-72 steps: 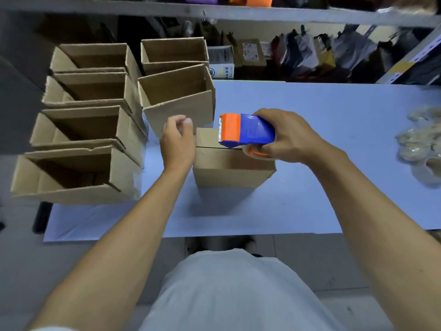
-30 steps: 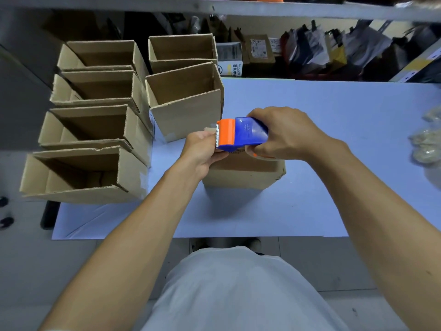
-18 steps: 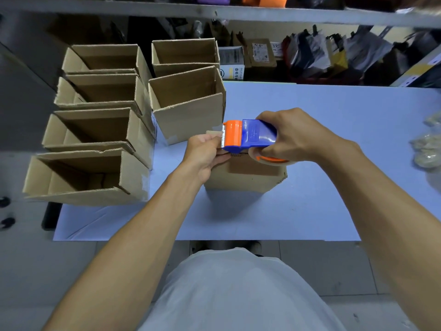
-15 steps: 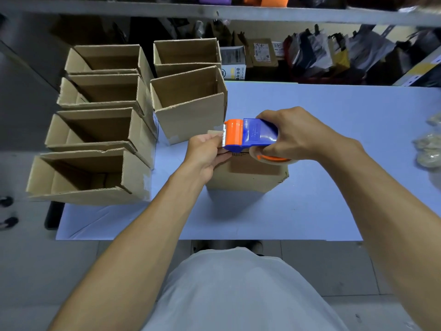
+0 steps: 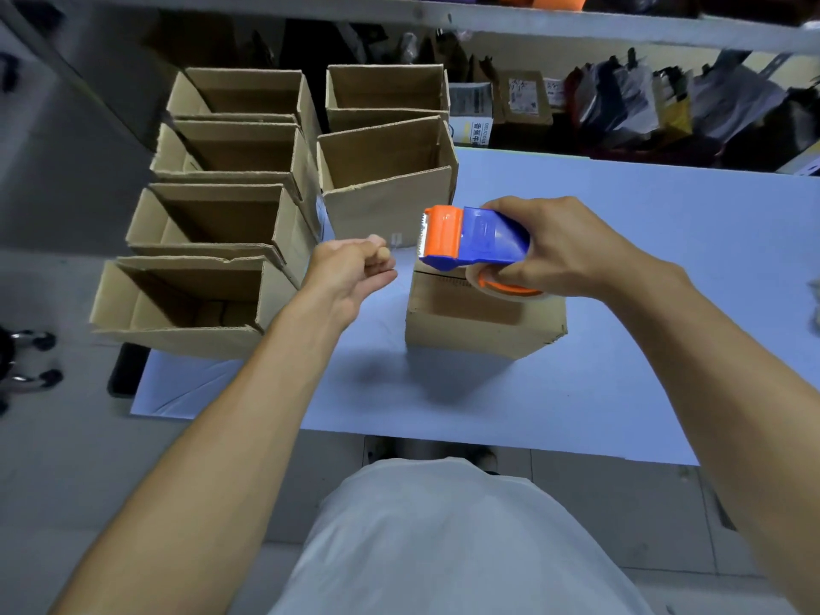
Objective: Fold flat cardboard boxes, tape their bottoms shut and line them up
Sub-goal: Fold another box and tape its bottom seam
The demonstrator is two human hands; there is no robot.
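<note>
A closed cardboard box (image 5: 479, 319) stands bottom-up on the blue table (image 5: 621, 383). Just above its top, my right hand (image 5: 572, 248) grips a blue and orange tape dispenser (image 5: 472, 237), whose clear tape roll (image 5: 510, 288) hangs below my fingers. To the left of the box my left hand (image 5: 355, 270) pinches the end of the clear tape (image 5: 401, 246), which stretches faintly from the dispenser's toothed edge to my fingertips. Several folded, open-topped boxes (image 5: 208, 299) stand lined up in two rows on the left, the nearest second-row box (image 5: 386, 184) just behind my hands.
A shelf (image 5: 621, 108) behind the table holds small cartons and dark packets. Chair castors (image 5: 31, 361) show on the floor at the far left. The table's near edge (image 5: 443, 441) runs in front of my body.
My left hand has moved left, away from the dispenser's front, drawing the tape end out with it. The dispenser has stayed above the box. Earlier my left hand rested on the box's left edge.
</note>
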